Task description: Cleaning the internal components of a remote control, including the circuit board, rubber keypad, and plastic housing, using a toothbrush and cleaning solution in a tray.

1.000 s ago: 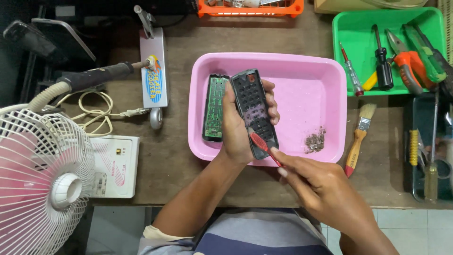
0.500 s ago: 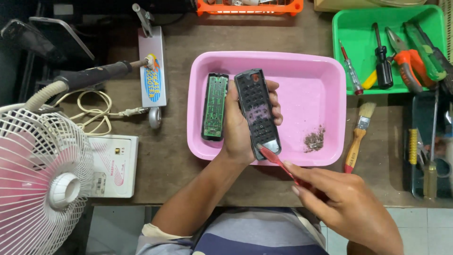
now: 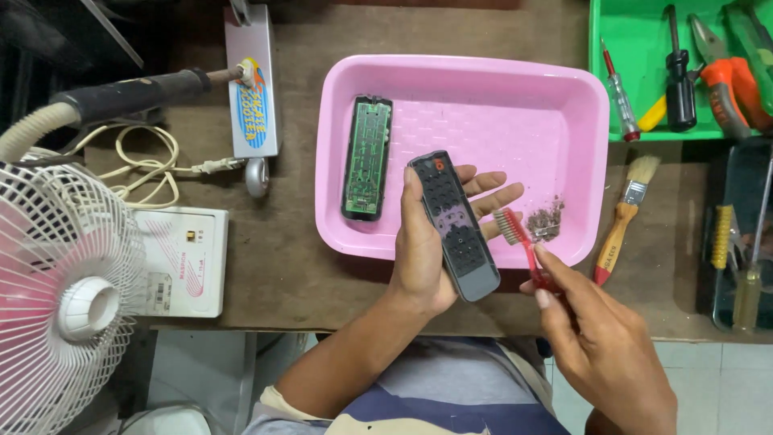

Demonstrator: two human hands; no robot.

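Head view: left hand [image 3: 423, 258] grips ridged black remote shell [image 3: 452, 225]; right hand [image 3: 604, 338] bristly red toothbrush [image 3: 515, 234].

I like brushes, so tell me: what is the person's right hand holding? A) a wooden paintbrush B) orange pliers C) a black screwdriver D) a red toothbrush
D: the right hand grips a red toothbrush, its bristles beside the black remote cover that the left hand holds over the pink tray.

left hand [image 3: 423, 258] grips remote shell [image 3: 452, 225] | right hand [image 3: 604, 346] holds red toothbrush [image 3: 519, 242] | over pink tray [image 3: 564, 89]
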